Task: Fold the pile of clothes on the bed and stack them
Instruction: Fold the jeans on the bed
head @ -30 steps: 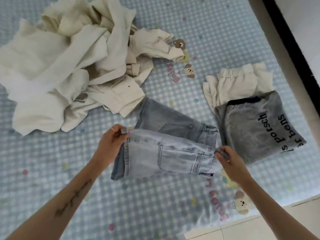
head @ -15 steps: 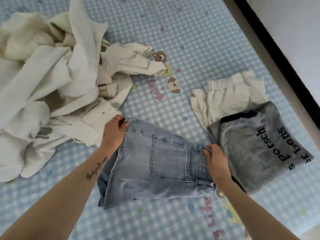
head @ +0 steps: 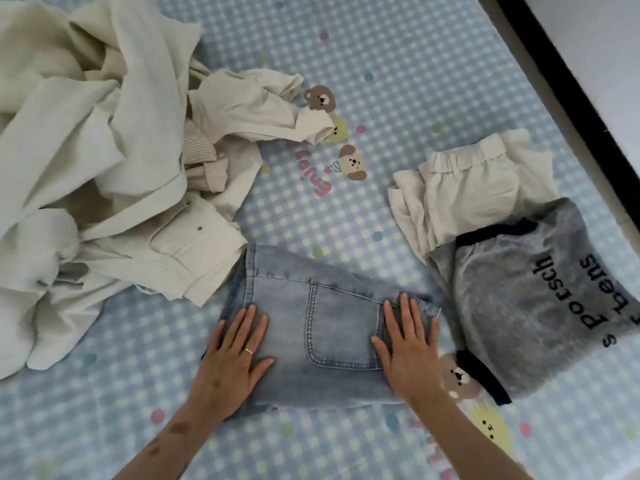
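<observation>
Folded light-blue jeans [head: 325,327] lie flat on the bed, back pocket up. My left hand [head: 235,358] presses flat on their left part, fingers straight. My right hand [head: 408,344] presses flat on the waistband end at the right. A loose pile of cream clothes [head: 104,161] fills the upper left, its edge touching the jeans. At the right lie a folded grey top with black lettering [head: 540,306] and, partly under it, a folded cream garment with an elastic waist [head: 471,188].
The bed sheet [head: 346,64] is blue-and-white checked with bear prints. The bed's right edge meets a dark strip [head: 568,84] along the wall. Bare sheet lies between the pile and the folded pieces and in front of the jeans.
The jeans were folded over once more and laid down. Both hands let go of the edges they held and now lie flat on top of the denim.
</observation>
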`<action>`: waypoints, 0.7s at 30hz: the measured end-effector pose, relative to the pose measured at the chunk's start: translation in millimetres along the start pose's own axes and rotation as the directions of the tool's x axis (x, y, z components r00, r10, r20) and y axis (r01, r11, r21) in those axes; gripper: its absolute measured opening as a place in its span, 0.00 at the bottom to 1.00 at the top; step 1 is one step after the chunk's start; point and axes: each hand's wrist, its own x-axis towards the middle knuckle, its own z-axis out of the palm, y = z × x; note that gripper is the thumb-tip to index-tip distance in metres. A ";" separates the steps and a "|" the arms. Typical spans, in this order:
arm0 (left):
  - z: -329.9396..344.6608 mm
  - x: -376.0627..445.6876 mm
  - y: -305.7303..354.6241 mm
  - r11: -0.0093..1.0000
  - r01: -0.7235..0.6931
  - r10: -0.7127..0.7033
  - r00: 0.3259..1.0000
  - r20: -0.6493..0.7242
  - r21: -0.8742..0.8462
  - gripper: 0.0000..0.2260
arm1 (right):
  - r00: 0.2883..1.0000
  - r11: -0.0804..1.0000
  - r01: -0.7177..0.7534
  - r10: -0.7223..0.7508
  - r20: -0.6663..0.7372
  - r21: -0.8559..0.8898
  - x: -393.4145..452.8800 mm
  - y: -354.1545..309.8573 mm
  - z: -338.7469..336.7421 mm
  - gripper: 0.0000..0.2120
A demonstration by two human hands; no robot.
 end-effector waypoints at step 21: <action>-58.5 -45.0 12.3 0.089 0.522 -0.516 0.753 0.409 -0.848 0.07 | 0.809 0.408 -0.544 0.488 0.328 0.733 -24.3 10.2 -89.0 0.16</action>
